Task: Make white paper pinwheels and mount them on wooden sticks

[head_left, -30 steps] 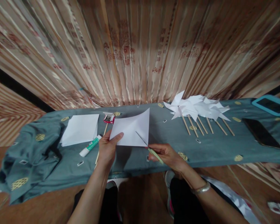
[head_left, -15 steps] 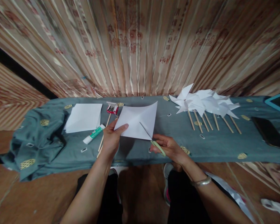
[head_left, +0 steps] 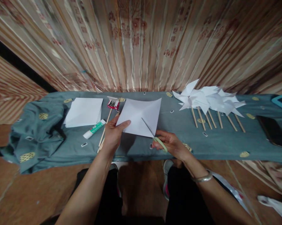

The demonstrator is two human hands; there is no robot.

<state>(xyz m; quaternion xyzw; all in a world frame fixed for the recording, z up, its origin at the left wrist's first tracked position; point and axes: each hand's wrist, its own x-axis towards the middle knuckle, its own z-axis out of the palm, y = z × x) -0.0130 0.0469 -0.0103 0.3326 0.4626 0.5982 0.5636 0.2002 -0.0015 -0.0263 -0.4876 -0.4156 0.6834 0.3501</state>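
Observation:
A square sheet of white paper [head_left: 141, 114], creased along its diagonals, is held above the cloth. My left hand [head_left: 115, 131] grips its left edge, thumb on top and fingers beneath. My right hand [head_left: 169, 143] is closed round the pale green handles of a pair of scissors [head_left: 160, 143]. The blade lies along the diagonal from the near right corner towards the middle of the sheet. Whether the scissors' blades are fully closed is too small to tell.
Left of the sheet are a stack of white paper [head_left: 84, 111], a glue stick [head_left: 94, 128], thin wooden sticks [head_left: 102, 137] and a small red box [head_left: 113, 103]. Several paper pinwheels [head_left: 208, 98] lie to the right, near a black phone [head_left: 273, 131]. A curtain [head_left: 141, 47] hangs behind.
The whole scene has shifted slightly in view as the head moved. Both hands, the sheet and the scissors keep nearly the same positions relative to each other.

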